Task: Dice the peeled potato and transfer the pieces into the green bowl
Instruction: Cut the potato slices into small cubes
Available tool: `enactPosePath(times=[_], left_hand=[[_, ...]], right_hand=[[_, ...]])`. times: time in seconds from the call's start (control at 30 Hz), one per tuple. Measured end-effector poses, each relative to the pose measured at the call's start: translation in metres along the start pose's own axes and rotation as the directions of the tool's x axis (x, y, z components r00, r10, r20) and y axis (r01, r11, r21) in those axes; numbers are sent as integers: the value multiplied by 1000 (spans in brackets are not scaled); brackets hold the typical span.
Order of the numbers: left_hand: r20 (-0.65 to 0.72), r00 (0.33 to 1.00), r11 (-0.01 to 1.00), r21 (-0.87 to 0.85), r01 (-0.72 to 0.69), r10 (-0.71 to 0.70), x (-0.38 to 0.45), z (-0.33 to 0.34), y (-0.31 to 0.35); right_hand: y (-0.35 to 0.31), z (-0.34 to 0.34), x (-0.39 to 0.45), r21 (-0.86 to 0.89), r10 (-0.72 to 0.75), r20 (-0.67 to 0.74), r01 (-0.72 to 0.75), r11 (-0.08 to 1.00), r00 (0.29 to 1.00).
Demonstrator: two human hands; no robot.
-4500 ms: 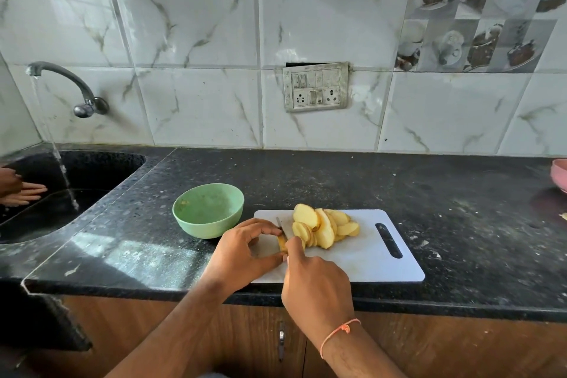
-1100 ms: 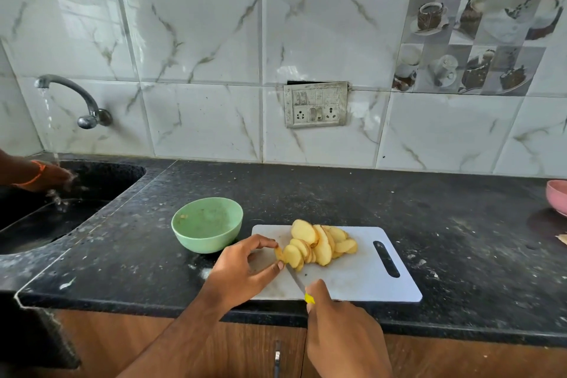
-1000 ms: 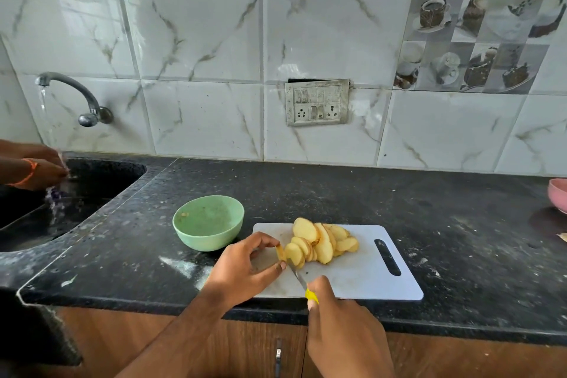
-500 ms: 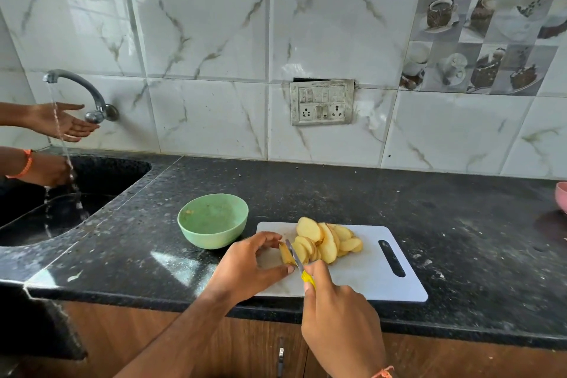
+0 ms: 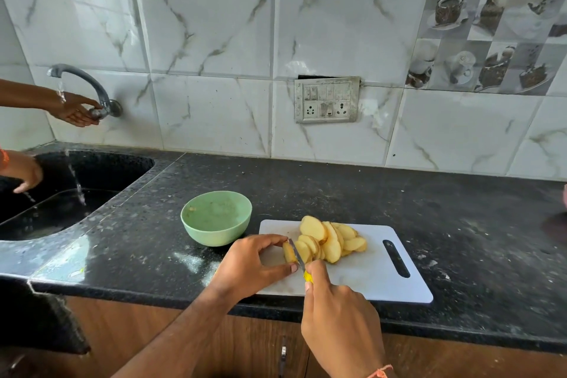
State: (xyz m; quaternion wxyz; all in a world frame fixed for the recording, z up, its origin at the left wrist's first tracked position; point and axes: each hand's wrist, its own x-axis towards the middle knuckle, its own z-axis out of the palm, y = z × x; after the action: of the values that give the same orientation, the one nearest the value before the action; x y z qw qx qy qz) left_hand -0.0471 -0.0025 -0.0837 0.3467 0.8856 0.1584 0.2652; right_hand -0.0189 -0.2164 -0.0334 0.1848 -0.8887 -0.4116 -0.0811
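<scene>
The potato end piece (image 5: 288, 252) stands on the white cutting board (image 5: 377, 273), pinched between the left hand's (image 5: 250, 264) thumb and fingers, with cut slices (image 5: 329, 239) fanned just beside it. The right hand (image 5: 340, 313) grips the yellow-handled knife (image 5: 299, 258) — blade between piece and slices. The green bowl (image 5: 216, 218) sits just left of the board — on the black counter (image 5: 352, 190).

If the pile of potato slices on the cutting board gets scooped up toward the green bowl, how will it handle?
The potato slices lean overlapped, so they would probably slide apart. Freshly cut faces look moist, likely slippery. Each looks thin and light.
</scene>
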Motion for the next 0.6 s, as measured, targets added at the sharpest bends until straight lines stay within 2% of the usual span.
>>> enactPosePath(times=[0.3, 0.6], left_hand=[[2, 1000, 998, 55, -14, 14, 3, 2, -4], [0, 999, 998, 57, -39, 39, 4, 1, -4]], right_hand=[[1, 2, -1, -8, 5, -18, -5, 1000, 1000], [-1, 2, 1, -51, 13, 44, -11, 999, 999]])
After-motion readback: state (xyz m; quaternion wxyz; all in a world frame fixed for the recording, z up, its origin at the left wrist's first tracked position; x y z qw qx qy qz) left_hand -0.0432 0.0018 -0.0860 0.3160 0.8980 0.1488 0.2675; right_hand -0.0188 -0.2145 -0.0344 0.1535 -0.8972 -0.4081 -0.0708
